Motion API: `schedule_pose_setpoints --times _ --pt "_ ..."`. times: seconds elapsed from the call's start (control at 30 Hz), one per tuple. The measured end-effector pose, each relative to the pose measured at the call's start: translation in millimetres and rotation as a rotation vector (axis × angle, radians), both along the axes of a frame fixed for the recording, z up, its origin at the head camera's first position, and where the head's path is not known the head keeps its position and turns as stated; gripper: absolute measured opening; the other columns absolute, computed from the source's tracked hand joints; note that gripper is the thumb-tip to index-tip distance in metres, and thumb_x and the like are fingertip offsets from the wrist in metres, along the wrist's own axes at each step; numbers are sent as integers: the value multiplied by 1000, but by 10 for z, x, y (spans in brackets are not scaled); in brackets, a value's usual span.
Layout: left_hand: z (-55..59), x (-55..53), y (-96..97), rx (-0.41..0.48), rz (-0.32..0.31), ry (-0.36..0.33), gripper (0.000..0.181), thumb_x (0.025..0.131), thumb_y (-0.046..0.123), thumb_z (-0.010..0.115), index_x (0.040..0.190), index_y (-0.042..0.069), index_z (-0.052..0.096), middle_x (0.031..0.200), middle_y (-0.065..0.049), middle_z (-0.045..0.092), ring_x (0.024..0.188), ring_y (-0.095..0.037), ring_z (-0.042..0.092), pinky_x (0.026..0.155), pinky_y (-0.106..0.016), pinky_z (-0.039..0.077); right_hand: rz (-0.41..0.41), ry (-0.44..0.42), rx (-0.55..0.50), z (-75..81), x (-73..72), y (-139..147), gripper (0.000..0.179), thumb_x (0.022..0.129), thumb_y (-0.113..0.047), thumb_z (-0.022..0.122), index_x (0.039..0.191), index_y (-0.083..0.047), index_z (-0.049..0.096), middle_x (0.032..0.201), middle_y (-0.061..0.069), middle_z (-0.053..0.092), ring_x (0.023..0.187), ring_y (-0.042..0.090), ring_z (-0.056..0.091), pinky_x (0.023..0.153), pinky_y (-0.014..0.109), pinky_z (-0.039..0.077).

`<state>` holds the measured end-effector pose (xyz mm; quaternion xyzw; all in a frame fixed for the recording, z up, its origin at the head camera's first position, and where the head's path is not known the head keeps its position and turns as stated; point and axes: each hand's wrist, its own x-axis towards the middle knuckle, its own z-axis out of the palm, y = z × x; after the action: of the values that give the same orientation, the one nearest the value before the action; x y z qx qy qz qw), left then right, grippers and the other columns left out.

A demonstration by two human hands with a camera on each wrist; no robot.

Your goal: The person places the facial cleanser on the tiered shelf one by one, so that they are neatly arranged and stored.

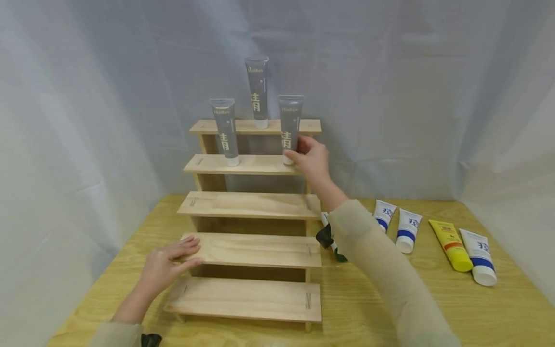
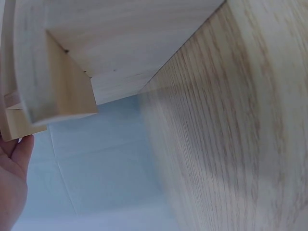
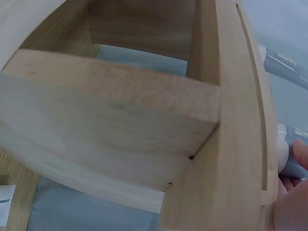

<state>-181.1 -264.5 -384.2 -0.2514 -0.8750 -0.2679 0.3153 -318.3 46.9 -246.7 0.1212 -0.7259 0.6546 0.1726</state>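
A wooden stepped shelf [image 1: 249,206] with several tiers stands on the table. My right hand [image 1: 314,160] pinches a grey tube [image 1: 290,115] low down, between thumb and fingers, upright on its white cap at the right end of the second tier from the top. On that tier's left part stands another grey tube [image 1: 225,127], and a third grey tube [image 1: 258,89] is on the top tier. My left hand [image 1: 166,262] rests with extended fingers on the left end of a lower tier; the left wrist view shows part of this hand [image 2: 14,178] at the shelf's edge.
Right of the shelf lie white-and-blue tubes [image 1: 409,229] and a yellow tube [image 1: 451,245] on the wooden table [image 1: 368,308]. Another tube with a dark green cap [image 1: 340,256] is partly hidden by my right sleeve [image 1: 381,270]. Pale curtains [image 1: 390,96] hang behind and at the sides.
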Motion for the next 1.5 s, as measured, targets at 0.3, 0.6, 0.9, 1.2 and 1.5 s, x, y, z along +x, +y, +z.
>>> schedule_pose_setpoints --times 0.3,0.6,0.9,1.2,1.5 --pt "3 -8 -1 -8 5 -6 35 56 12 80 87 0 69 96 -10 65 99 -4 51 82 -2 34 -14 13 66 -9 -20 -6 40 73 1 70 110 7 56 103 21 60 94 26 58 80 24 48" --pt "-12 -24 -9 -2 2 4 35 55 12 81 86 0 70 95 -10 65 99 -3 51 83 -3 34 -31 -6 98 -6 -16 -22 40 73 -1 70 110 6 56 104 19 61 94 24 59 79 23 48" --pt "-25 -33 -13 10 1 3 35 55 11 81 86 0 70 95 -10 65 99 -1 50 83 -3 34 -44 -5 137 -9 -13 -24 40 75 -4 70 111 5 56 105 18 61 94 23 59 78 22 49" --pt "0 -33 1 17 -7 24 35 54 10 81 85 1 70 94 -10 66 99 0 51 84 -3 33 -44 -14 171 -7 -40 -21 42 76 -7 70 113 4 55 106 18 60 95 22 59 78 21 49" --pt "12 -29 13 16 -18 27 35 54 10 81 86 0 70 94 -11 66 98 -3 53 85 -4 33 -49 9 183 -25 -42 -17 40 76 -7 69 111 5 55 104 19 61 93 23 59 77 22 49"
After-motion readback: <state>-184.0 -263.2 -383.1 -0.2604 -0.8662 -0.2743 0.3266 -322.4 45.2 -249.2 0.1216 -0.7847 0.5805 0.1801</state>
